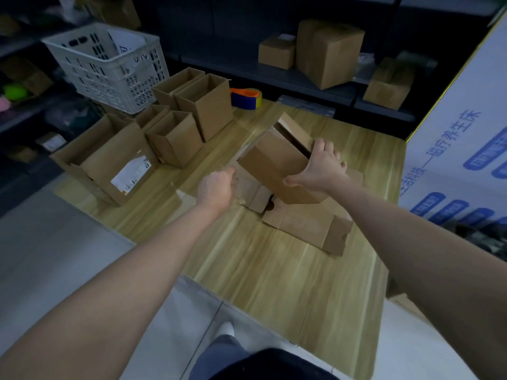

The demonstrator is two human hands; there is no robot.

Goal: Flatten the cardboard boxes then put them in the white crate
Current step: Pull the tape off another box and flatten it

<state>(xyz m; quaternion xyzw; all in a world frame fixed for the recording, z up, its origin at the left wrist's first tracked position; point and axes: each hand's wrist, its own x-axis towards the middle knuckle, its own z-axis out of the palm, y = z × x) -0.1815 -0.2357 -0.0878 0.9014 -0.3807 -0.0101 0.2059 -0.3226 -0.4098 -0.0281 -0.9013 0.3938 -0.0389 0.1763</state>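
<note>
Your left hand [216, 189] pinches a clear tape strip while your right hand [319, 167] grips the cardboard box [274, 165] between them, so peel, squash it flat, then reach left to the white crate [107, 67].

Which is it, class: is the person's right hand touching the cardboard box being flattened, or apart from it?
Touching. The head view shows the right hand pressed on the cardboard box, fingers over its far edge and thumb along its near side.

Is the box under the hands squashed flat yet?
Not yet. The box is still puffed up and tipped, its far end open. The right hand grips it, above a flattened box on the table.
</note>
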